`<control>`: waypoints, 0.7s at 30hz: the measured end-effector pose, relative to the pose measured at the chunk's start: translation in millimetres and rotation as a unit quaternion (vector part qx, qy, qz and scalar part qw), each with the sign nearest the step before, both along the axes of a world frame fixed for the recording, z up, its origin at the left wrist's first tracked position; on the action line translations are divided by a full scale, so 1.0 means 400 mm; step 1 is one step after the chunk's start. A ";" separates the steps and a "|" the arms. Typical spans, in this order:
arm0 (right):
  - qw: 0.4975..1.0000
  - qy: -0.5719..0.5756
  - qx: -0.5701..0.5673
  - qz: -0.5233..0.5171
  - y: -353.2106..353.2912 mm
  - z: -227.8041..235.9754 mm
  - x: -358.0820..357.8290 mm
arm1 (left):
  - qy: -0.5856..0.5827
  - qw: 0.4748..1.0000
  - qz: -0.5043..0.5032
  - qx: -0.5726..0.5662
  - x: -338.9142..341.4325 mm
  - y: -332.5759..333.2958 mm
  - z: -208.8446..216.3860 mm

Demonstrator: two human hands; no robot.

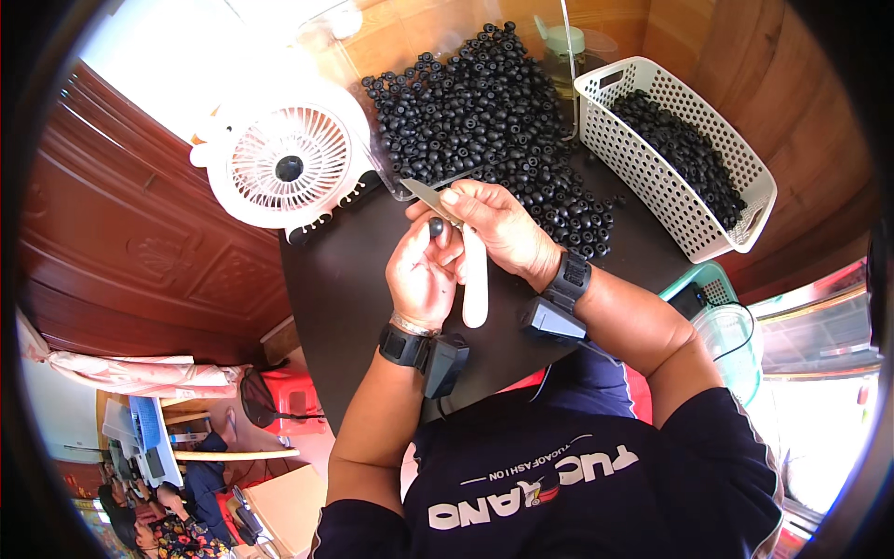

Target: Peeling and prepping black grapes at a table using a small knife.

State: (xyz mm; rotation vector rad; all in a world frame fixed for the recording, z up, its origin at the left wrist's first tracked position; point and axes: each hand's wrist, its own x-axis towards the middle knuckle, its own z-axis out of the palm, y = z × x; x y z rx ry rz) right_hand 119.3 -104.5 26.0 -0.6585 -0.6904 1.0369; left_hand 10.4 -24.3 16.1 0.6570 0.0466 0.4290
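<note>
My left hand pinches a small, round black piece between its fingertips, palm turned up. In my right hand is a knife with a pale handle and a short metal blade. The blade points up and left, just above the black piece; whether it touches cannot be made out. Both hands are close together over the dark table. Beyond them lies a large heap of similar black pieces, many with a hole in one end, spilling from a clear container onto the table.
A white fan stands at the far left of the table. At the right is a white perforated basket with more black pieces. A jar with a pale green lid stands behind. Below the basket sits a green basket.
</note>
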 end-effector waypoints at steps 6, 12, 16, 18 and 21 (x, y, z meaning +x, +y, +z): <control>0.999 -0.032 -0.015 0.001 -0.005 0.014 -0.006 | 0.055 0.997 0.035 0.038 -0.008 -0.009 0.017; 0.999 -0.042 -0.022 -0.003 -0.009 0.018 -0.009 | 0.056 0.997 0.032 0.052 -0.007 -0.007 0.015; 0.999 -0.045 -0.012 -0.003 -0.008 0.017 -0.010 | 0.027 0.997 -0.010 0.075 -0.012 0.003 0.007; 0.998 -0.063 -0.007 -0.019 -0.006 0.012 -0.009 | 0.042 0.997 0.003 0.068 -0.011 0.001 0.007; 0.998 -0.059 -0.016 0.004 -0.006 0.008 -0.011 | 0.075 0.996 0.022 0.032 -0.011 0.002 0.005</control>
